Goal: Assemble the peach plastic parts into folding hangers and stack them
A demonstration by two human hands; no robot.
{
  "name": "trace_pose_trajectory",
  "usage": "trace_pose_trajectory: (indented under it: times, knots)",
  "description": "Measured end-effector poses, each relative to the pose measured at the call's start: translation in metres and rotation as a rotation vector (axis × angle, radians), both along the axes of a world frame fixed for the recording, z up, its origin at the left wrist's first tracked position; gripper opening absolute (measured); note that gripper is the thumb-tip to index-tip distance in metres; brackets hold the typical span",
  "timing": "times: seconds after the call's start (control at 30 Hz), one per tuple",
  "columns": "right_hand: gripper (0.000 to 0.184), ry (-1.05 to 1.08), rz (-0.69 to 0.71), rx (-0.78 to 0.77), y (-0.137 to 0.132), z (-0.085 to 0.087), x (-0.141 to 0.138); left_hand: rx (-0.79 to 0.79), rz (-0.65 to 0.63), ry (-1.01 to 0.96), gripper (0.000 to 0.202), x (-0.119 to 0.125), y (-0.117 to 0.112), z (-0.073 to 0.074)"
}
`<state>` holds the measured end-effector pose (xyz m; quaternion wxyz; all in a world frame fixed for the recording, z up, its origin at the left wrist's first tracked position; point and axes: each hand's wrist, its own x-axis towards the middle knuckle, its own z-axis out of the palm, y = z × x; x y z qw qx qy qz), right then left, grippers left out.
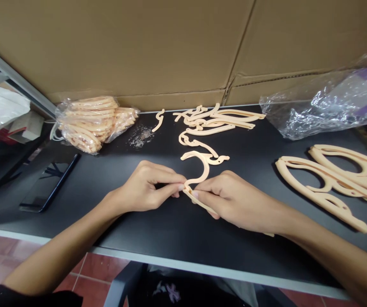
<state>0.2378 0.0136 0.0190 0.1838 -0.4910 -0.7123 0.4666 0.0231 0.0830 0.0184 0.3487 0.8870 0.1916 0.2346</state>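
Note:
Over the front middle of the dark table, both my hands are closed on one cream plastic clothes hanger [205,170] whose curved hook points away from me. The fingertips of my left hand [153,185] pinch it just below the hook. My right hand [231,198] grips its arm beside that spot, and the palm hides most of the arm. Right behind the hook lie loose cream hanger pieces [217,160]. A larger heap of such pieces [215,117] is farther back, with a single small hook piece [159,120] to its left.
Several folded cream hangers [324,187] rest at the right. A clear bag packed with cream pieces [89,119] sits back left, near a dark phone [50,183]. Crumpled clear plastic wrap [324,102] lies back right. A cardboard sheet [145,47] stands along the table's rear edge.

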Motion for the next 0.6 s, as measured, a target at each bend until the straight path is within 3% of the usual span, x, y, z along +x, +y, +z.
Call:
trace_pose_trajectory:
  times: [0.1, 0.3, 0.37, 0.47, 0.6]
  knots:
    - [0.04, 0.032, -0.001, -0.076, 0.0, 0.0, 0.003, -0.092, 0.005, 0.012, 0.014, 0.0, -0.001, 0.001]
    - [0.033, 0.14, 0.005, -0.329, 0.003, -0.001, 0.008, -0.525, 0.023, -0.043, 0.015, 0.003, 0.0, -0.008]
    - [0.03, 0.163, 0.018, -0.348, 0.003, 0.001, 0.01, -0.578, 0.016, -0.043, 0.016, 0.003, 0.0, -0.009]
    - [0.031, 0.181, 0.058, -0.363, 0.004, 0.004, 0.011, -0.456, -0.019, -0.012, 0.022, 0.004, -0.001, -0.007]
    - [0.03, 0.2, 0.072, -0.419, 0.006, 0.005, 0.012, -0.134, -0.012, -0.032, 0.025, 0.005, -0.006, -0.006]
